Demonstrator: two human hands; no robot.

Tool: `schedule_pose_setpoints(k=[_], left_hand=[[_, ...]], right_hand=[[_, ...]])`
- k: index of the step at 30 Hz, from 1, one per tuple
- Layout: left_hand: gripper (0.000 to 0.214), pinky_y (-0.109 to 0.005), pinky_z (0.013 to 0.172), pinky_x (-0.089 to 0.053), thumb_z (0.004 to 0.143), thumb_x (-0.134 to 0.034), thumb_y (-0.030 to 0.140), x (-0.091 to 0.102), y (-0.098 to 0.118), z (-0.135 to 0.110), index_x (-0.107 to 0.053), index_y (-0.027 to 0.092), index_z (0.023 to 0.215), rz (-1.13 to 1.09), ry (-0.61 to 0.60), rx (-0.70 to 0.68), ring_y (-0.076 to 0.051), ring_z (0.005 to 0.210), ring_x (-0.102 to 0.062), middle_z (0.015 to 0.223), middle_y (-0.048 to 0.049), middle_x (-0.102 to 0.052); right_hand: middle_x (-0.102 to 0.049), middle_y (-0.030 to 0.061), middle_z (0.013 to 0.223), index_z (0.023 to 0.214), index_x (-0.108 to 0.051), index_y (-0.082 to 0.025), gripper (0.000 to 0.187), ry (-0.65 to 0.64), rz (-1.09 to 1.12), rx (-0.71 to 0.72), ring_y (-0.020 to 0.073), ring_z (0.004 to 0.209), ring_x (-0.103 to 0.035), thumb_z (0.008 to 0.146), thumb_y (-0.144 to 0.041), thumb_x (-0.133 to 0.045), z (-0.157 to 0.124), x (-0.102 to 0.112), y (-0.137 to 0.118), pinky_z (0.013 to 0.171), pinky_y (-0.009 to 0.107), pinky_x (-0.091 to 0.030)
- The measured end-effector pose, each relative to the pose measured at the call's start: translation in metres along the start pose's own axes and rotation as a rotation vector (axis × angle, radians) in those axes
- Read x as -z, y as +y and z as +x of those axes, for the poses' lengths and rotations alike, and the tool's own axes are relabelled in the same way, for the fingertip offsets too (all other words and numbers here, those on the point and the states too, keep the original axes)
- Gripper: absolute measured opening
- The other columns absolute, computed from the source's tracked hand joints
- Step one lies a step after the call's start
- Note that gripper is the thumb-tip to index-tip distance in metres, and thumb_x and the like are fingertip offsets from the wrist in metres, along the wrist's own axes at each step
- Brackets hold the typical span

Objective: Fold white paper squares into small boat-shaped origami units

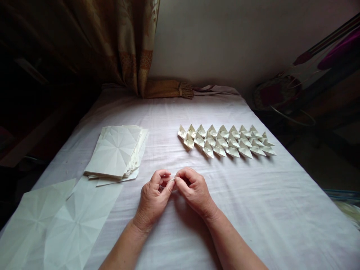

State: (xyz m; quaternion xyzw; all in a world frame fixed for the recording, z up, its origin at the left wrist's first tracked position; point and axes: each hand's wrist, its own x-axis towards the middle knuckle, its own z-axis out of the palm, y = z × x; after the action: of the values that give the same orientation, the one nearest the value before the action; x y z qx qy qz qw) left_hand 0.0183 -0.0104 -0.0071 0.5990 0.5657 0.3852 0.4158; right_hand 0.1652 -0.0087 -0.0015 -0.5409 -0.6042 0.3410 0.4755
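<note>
My left hand (154, 198) and my right hand (192, 191) meet at the middle of the white cloth, fingertips pinched together on a small folded piece of white paper (171, 181) that is mostly hidden between them. Beyond the hands, to the right, several folded white paper pieces (225, 141) lie in rows on the cloth. To the left lies a stack of creased white paper sheets (116, 152).
Two larger creased sheets (56, 225) lie flat at the near left. The white cloth (267, 210) covers the whole surface. A brown curtain (135, 48) hangs at the back, with a rolled tie-back (168, 90) under it. Dark furniture and bags (309, 86) stand to the right.
</note>
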Motion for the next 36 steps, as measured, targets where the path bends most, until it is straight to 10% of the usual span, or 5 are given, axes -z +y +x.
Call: schedule_pose_setpoints(k=[16, 36], left_hand=[[0.02, -0.02, 0.058, -0.045, 0.086, -0.056, 0.036, 0.004, 0.004, 0.003, -0.064, 0.018, 0.079, 0.011, -0.029, -0.038, -0.012, 0.058, -0.057, 0.064, 0.0015, -0.062], [0.038, -0.016, 0.039, -0.032, 0.068, -0.073, 0.05, 0.011, 0.008, 0.013, -0.058, 0.017, 0.076, -0.321, -0.086, 0.265, -0.008, 0.048, -0.048, 0.059, 0.0038, -0.054]], right_hand=[[-0.058, -0.0016, 0.062, 0.067, -0.059, -0.02, 0.019, -0.019, 0.05, -0.008, 0.0113, 0.058, -0.052, 0.084, -0.027, -0.057, -0.001, -0.001, 0.002, 0.058, 0.023, -0.041], [-0.058, -0.0015, 0.063, 0.074, -0.063, -0.018, 0.025, -0.137, 0.2, -0.168, 0.0105, 0.055, -0.049, 0.087, -0.039, -0.057, 0.002, 0.003, 0.005, 0.054, 0.022, -0.042]])
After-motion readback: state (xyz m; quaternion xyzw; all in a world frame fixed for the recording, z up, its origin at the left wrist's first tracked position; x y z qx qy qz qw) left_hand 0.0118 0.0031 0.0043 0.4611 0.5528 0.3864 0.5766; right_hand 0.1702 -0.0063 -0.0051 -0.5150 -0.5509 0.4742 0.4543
